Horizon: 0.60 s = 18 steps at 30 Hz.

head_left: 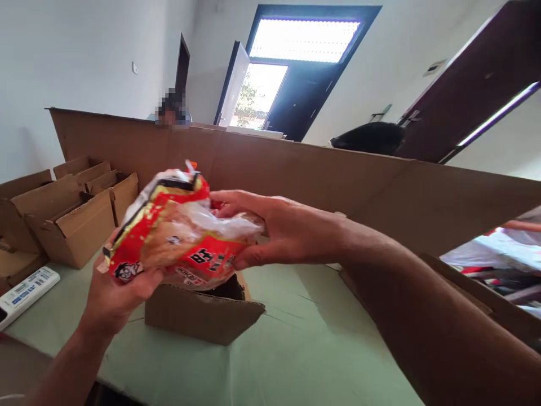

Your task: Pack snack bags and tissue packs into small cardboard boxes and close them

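Note:
A red and yellow snack packet (169,231) with clear plastic is held in the air between both hands. My left hand (116,296) grips its lower left corner from below. My right hand (279,228) is closed on its right end, fingers wrapped round the clear plastic. Directly below the packet stands a small open cardboard box (198,313) on the pale green table (304,349).
Several open cardboard boxes (71,217) stand at the left. A white remote control (25,293) lies at the left edge. A tall cardboard wall (338,180) runs along the back; a person's head shows behind it. More packets lie at the far right (494,254).

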Motion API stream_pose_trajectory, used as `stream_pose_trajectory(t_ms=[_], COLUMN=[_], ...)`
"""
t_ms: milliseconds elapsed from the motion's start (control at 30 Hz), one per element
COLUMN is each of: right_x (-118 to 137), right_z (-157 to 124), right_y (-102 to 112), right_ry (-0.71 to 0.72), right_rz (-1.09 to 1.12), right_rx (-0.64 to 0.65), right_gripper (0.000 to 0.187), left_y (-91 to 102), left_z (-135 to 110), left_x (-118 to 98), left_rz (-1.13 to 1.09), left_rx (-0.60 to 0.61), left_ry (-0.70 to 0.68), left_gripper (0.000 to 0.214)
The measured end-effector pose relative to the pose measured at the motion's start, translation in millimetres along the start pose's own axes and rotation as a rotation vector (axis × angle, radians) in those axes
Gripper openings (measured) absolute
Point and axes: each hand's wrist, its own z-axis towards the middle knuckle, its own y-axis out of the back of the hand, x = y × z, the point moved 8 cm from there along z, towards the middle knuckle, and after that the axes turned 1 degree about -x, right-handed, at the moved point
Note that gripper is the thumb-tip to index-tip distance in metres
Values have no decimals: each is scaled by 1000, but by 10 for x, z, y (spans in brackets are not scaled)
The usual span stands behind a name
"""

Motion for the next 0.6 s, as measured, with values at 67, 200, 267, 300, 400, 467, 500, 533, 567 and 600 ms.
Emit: stream_pose_trajectory(t_ms=[67,200,267,300,400,467,500,533,567,600], right_x=[-107,-406,-567,-640,-800,-842,-835,-809,-765,-708], right_z=[-79,-286,-378,-419,-514,-562,-589,-619,-652,-685], right_y=[-62,-134,-148,-158,-241,-318,-341,-349,-342,-324], right_ry=[-31,-105,-136,-145,-153,-143,-131,-113,-88,-60], right_rz=[-94,-98,-94,-110,-161,-193,-221,-261,-314,-383], right_rx=[76,24,-96,-161,-287,-293,-288,-280,-271,-259], right_gripper=[56,48,50,50,48,46,44,42,39,36], left_y=[-179,-356,-305,-265,-173,-166,-181,-199,-212,-216], left_z=[12,-4,-17,-33,-111,-168,-193,-213,-227,-235], left_x=[51,117,150,179,302,361,376,384,386,389], left_rz=[-7,-66,0,66,302,467,551,633,704,762], left_rx=[147,308,276,251,207,218,238,257,269,270], left_ry=[51,122,83,58,2,-53,-93,-138,-182,-218], left_gripper=[44,72,93,99,105,91,78,63,49,40])
